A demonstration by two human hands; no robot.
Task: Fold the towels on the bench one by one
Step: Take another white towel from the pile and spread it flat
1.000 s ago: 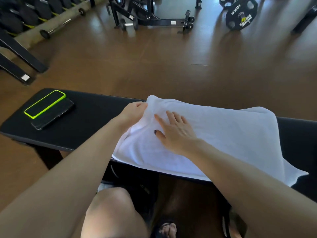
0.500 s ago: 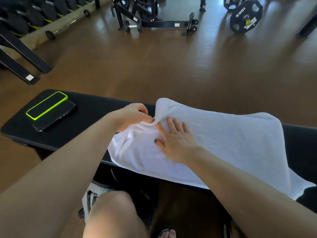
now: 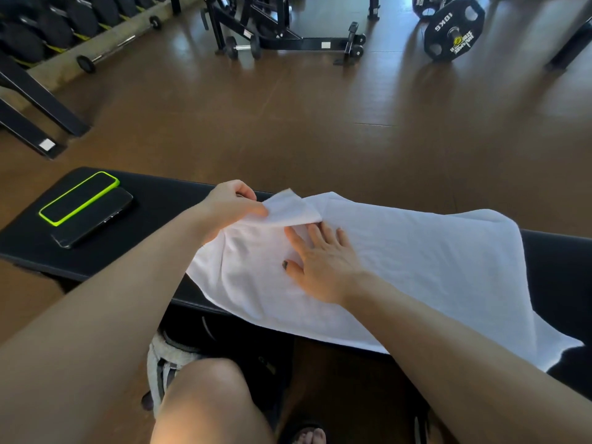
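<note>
A person seated at a long black padded workout bench point(image 3: 160, 200) in a gym works a white terry towel point(image 3: 416, 251), which lies spread across the bench's middle and right, its near edge and right corner hanging over the front. The left hand point(image 3: 229, 205) pinches the towel's far left corner between thumb and curled fingers, lifting that corner clear of the bench so it folds back over the cloth. The right hand point(image 3: 320, 261) lies flat on the towel just beside the raised corner, fingers straight and slightly spread, pressing the fabric down and gripping nothing.

On the bench's left end, well apart from the towel, two phones lie side by side and touching: one in a lime-green case point(image 3: 78, 197), the other a plain dark phone point(image 3: 96, 219) nearer the front edge. A bare knee point(image 3: 205, 398) and a sandalled foot point(image 3: 307, 435) show below the bench, with a grey bag point(image 3: 160, 363) partly hidden under it; its contents cannot be made out.

The brown gym floor point(image 3: 320, 123) stretches beyond. A rack of black dumbbells point(image 3: 48, 30) lines the far left, a black steel machine frame point(image 3: 288, 33) stands at centre back with a small dumbbell point(image 3: 242, 48) at its foot, and a black weight plate marked 10KG point(image 3: 453, 30) rests at the far right.
</note>
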